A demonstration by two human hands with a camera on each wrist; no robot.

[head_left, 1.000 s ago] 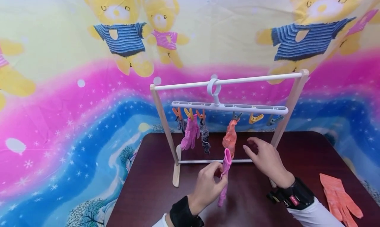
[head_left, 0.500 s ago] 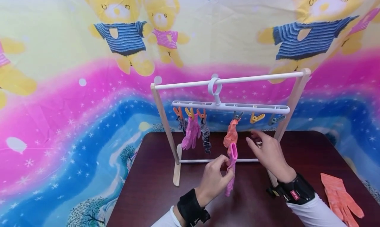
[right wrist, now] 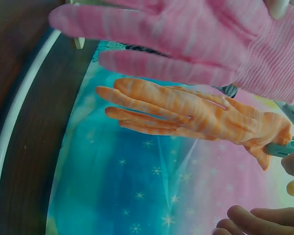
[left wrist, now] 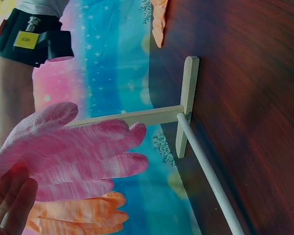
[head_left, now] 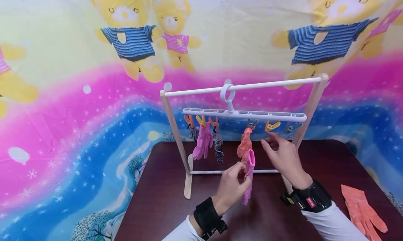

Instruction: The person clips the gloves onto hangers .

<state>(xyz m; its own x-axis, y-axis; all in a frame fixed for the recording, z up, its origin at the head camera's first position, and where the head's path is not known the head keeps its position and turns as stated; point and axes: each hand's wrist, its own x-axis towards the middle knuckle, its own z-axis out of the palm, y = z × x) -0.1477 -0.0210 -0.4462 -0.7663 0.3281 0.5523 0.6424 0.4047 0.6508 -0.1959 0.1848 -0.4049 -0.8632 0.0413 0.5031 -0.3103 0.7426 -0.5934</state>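
My left hand (head_left: 230, 188) pinches a pink glove (head_left: 251, 163) near its cuff, between thumb and fingers. Its fingers hang down in the head view and point right in the left wrist view. My right hand (head_left: 285, 160) holds nothing; its fingers are loosely bent just below a yellow clothespin (head_left: 272, 126). That clothespin hangs from a white hanger (head_left: 267, 116) and grips nothing. Left of it, a grey-green clothespin (head_left: 252, 123) clips an orange glove (head_left: 245, 143), which the held glove partly covers. At the right end hangs a grey-green clothespin (head_left: 292, 128) with nothing in it.
Orange and yellow clothespins at the hanger's left hold a pink glove (head_left: 203, 142) and dark patterned gloves (head_left: 218, 146). The hanger hooks onto a wooden rack's white top rod (head_left: 277, 83). Another orange glove (head_left: 362, 207) lies on the dark table (head_left: 151, 213) at right.
My left hand has carried the pink glove right and slightly up, in front of the hanging orange glove. My right hand has risen a little toward the yellow clothespin.
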